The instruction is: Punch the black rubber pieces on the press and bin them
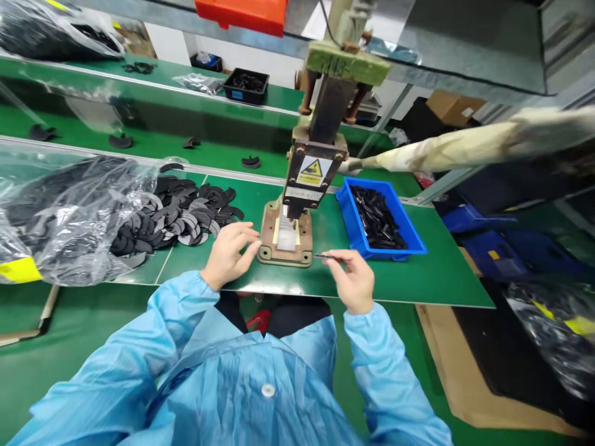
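My right hand [351, 279] pinches a small thin black part [320, 256] between thumb and fingertips, beside the right front corner of a hand press's base plate [286, 256]. On the plate's other side my left hand [233, 253] is held with fingers stretched and thumb apart; nothing shows in it. Its fingertips are close to the plate, though I cannot tell whether they touch. Above the base hangs the press head [307, 176] with a warning label. Left of that hand lies a heap of curved black pieces [186, 217], partly spilling from a clear plastic bag [79, 217].
A blue bin [413, 238] full of slim black parts stands right of the press. The press's wrapped lever [446, 145] reaches out to the right. Behind runs a green conveyor [153, 158] carrying several curved black pieces. The table's front edge lies just before me.
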Demonstrator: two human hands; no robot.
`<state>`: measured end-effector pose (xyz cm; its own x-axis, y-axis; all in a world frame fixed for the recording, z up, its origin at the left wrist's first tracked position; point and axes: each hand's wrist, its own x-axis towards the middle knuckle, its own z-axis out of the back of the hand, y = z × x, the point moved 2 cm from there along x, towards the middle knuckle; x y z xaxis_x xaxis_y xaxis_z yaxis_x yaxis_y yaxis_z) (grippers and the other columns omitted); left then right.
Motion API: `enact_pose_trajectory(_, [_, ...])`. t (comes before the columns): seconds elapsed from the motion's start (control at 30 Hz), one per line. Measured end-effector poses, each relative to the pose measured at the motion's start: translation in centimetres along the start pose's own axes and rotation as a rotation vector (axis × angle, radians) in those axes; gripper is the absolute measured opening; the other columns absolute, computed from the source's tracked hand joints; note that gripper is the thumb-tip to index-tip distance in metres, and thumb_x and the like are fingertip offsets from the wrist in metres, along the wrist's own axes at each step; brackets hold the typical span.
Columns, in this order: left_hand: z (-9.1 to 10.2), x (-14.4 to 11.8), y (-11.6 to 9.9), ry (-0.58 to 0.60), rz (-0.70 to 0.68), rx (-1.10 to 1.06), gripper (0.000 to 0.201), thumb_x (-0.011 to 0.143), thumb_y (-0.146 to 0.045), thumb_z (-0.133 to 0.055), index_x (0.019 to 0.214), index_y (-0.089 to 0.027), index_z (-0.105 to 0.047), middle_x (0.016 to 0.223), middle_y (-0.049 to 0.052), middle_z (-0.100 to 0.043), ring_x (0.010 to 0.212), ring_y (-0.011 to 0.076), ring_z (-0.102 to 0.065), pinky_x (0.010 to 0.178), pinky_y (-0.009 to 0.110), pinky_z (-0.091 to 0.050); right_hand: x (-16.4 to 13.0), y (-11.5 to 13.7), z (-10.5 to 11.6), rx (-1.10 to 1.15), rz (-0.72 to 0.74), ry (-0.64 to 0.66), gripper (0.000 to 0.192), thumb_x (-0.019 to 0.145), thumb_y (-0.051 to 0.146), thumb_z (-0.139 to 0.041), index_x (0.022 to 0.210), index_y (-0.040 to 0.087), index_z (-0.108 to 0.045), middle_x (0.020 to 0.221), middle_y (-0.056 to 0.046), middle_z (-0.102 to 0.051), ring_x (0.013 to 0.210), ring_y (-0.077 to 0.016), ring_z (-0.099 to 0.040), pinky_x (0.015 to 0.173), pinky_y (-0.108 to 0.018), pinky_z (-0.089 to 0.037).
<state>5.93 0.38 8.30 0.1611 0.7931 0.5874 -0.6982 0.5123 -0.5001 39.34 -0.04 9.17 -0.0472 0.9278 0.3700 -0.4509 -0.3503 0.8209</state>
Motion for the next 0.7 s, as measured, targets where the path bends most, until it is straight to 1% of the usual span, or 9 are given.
enact_pose_trajectory(0.07, [0.3, -0.7, -2.9, 0.003, -0.014, -0.12, 0.012, 0.104, -0.029, -0.06, 0.098, -0.026, -0.07, 0.108, 0.007, -0.079, 0.124, 0.0267, -0.071, 0.112, 0.052, -0.055, -1.8, 0.8, -2.5, 0.087, 0.012, 0.048, 0.019, 0.096, 0.041, -0.071, 0.111, 0.029, -0.075, 0.108, -0.005, -0.081, 0.098, -0.0215, -0.079, 0.096, -0.044, -0.068])
enact_pose_trajectory(0.17, [0.4, -1.4, -6.1, 0.049, -0.096, -0.257, 0.012, 0.104, -0.026, -0.062, 0.113, -0.026, -0.069, 0.114, 0.008, -0.079, 0.118, 0.026, -0.074, 0.107, 0.051, -0.057, -3.2, 1.5, -4.7, 0.187, 0.031, 0.103, 0.017, 0.096, 0.037, -0.072, 0.111, 0.03, -0.075, 0.106, -0.005, -0.082, 0.1, -0.0222, -0.08, 0.096, -0.044, -0.068])
enact_pose_trajectory(0.27, [0.4, -1.6, -7.5, 0.085, -0.139, -0.297, 0.026, 0.1, -0.027, -0.07, 0.126, -0.026, -0.067, 0.116, 0.009, -0.079, 0.112, 0.0258, -0.075, 0.102, 0.049, -0.059, -3.7, 1.8, -5.7, 0.237, 0.048, 0.134, 0.016, 0.096, 0.035, -0.073, 0.112, 0.031, -0.075, 0.105, -0.003, -0.083, 0.101, -0.0219, -0.08, 0.096, -0.042, -0.067])
enact_pose_trajectory(0.37, [0.3, -1.7, -7.9, 0.105, -0.148, -0.299, 0.025, 0.1, -0.029, -0.073, 0.124, -0.026, -0.067, 0.109, 0.008, -0.08, 0.103, 0.0244, -0.076, 0.095, 0.047, -0.059, -4.0, 1.9, -6.1, 0.246, 0.06, 0.144, 0.015, 0.096, 0.033, -0.072, 0.111, 0.031, -0.074, 0.106, -0.002, -0.083, 0.102, -0.0208, -0.08, 0.096, -0.041, -0.066])
enact_pose_trajectory(0.5, [0.0, -1.6, -7.6, 0.122, -0.209, -0.298, 0.014, 0.102, -0.022, -0.069, 0.114, -0.028, -0.07, 0.105, 0.004, -0.082, 0.099, 0.0207, -0.077, 0.095, 0.043, -0.058, -4.0, 2.4, -6.1, 0.212, 0.082, 0.165, 0.016, 0.096, 0.034, -0.073, 0.111, 0.03, -0.075, 0.104, -0.002, -0.082, 0.097, -0.02, -0.079, 0.092, -0.039, -0.066])
enact_pose_trajectory(0.57, [-0.3, -1.1, -6.5, 0.111, -0.193, -0.264, 0.009, 0.102, -0.023, -0.069, 0.11, -0.027, -0.071, 0.105, 0.004, -0.082, 0.099, 0.02, -0.077, 0.094, 0.041, -0.058, -2.8, 2.7, -5.3, 0.184, 0.093, 0.184, 0.02, 0.096, 0.034, -0.073, 0.115, 0.029, -0.074, 0.11, -0.004, -0.081, 0.1, -0.02, -0.077, 0.095, -0.039, -0.064])
enact_pose_trajectory(0.6, [-0.5, -0.6, -5.5, 0.09, -0.158, -0.232, 0.007, 0.103, -0.026, -0.068, 0.108, -0.026, -0.072, 0.105, 0.004, -0.082, 0.099, 0.0202, -0.076, 0.094, 0.041, -0.058, -1.7, 3.0, -4.5, 0.167, 0.104, 0.168, 0.023, 0.096, 0.035, -0.073, 0.118, 0.029, -0.074, 0.114, -0.005, -0.079, 0.104, -0.0203, -0.076, 0.097, -0.04, -0.064])
enact_pose_trajectory(0.67, [-1.1, 0.8, -3.2, 0.039, -0.069, -0.152, 0.011, 0.104, -0.032, -0.066, 0.107, -0.024, -0.074, 0.106, 0.006, -0.082, 0.1, 0.021, -0.076, 0.094, 0.04, -0.057, 1.5, 4.2, -2.2, 0.143, 0.164, 0.051, 0.031, 0.096, 0.039, -0.072, 0.125, 0.028, -0.07, 0.122, -0.008, -0.074, 0.11, -0.0211, -0.072, 0.103, -0.042, -0.062])
enact_pose_trajectory(0.7, [-1.4, 1.7, -2.0, 0.023, -0.033, -0.111, 0.015, 0.105, -0.035, -0.065, 0.107, -0.024, -0.075, 0.106, 0.006, -0.082, 0.101, 0.0215, -0.075, 0.094, 0.039, -0.057, 3.4, 5.3, -0.8, 0.144, 0.225, -0.056, 0.035, 0.096, 0.042, -0.072, 0.127, 0.026, -0.068, 0.123, -0.009, -0.071, 0.111, -0.0213, -0.071, 0.104, -0.043, -0.061])
